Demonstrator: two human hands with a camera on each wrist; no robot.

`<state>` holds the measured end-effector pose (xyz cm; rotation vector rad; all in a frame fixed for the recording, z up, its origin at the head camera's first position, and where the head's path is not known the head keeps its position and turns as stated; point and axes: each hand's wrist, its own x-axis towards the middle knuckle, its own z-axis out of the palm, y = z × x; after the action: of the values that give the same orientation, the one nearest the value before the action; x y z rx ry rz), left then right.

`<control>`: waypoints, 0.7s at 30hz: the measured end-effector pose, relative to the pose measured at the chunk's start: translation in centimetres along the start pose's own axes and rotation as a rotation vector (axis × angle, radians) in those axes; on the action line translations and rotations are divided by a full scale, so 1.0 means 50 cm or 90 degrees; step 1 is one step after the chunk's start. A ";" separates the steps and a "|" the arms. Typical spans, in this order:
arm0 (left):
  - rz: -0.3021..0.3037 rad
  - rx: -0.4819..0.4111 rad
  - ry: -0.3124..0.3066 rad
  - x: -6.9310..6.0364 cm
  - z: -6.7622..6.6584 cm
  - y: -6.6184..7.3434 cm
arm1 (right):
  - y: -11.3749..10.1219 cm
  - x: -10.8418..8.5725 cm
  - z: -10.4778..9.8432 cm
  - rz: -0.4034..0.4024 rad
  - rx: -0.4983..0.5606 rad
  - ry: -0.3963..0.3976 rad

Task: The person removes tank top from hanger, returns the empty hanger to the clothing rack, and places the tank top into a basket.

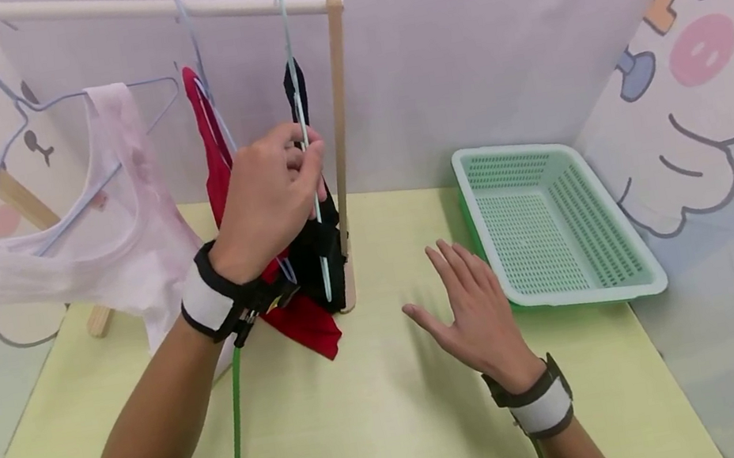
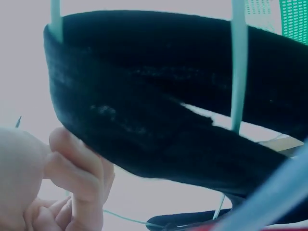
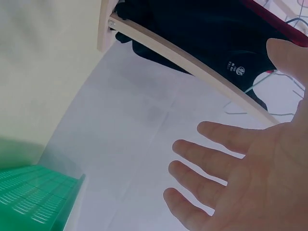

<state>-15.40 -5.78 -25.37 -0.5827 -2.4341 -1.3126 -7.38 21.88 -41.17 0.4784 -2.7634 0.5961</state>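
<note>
1. While one slim mint hanger (image 1: 286, 33) on the rail (image 1: 109, 9) is clamped by fingers of the left hand (image 1: 268, 196), the right hand (image 1: 477, 312) is splayed.
2. One black garment (image 3: 202, 38) (logo-printed) is draped there.

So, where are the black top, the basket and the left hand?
Black top (image 3: 202, 36): right wrist view, on its body.
Basket (image 1: 590, 296): head view, on its near rim.
Left hand (image 1: 266, 193): head view, on its back.

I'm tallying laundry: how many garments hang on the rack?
3: a pale top at left, a red garment in the middle, a black garment at right; more may be hidden.
</note>
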 end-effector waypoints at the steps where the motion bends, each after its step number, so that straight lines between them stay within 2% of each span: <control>1: 0.005 -0.002 0.007 -0.003 -0.003 0.004 | -0.001 0.002 -0.001 -0.003 0.001 0.000; 5: 0.023 -0.009 0.031 -0.019 -0.016 0.025 | -0.006 0.013 -0.006 -0.009 0.012 0.001; 9: 0.042 -0.021 0.041 -0.042 -0.031 0.046 | -0.009 0.039 -0.013 -0.025 0.036 0.008; 15: 0.062 -0.026 0.012 -0.098 -0.057 0.064 | -0.024 0.100 -0.029 -0.070 0.126 0.029; 21: 0.029 -0.029 -0.012 -0.161 -0.083 0.075 | -0.058 0.149 -0.037 -0.077 0.214 0.008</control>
<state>-6.25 -9.06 -24.12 -0.6616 -2.3968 -1.3530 -12.72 18.25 -36.07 0.7044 -2.6051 1.0335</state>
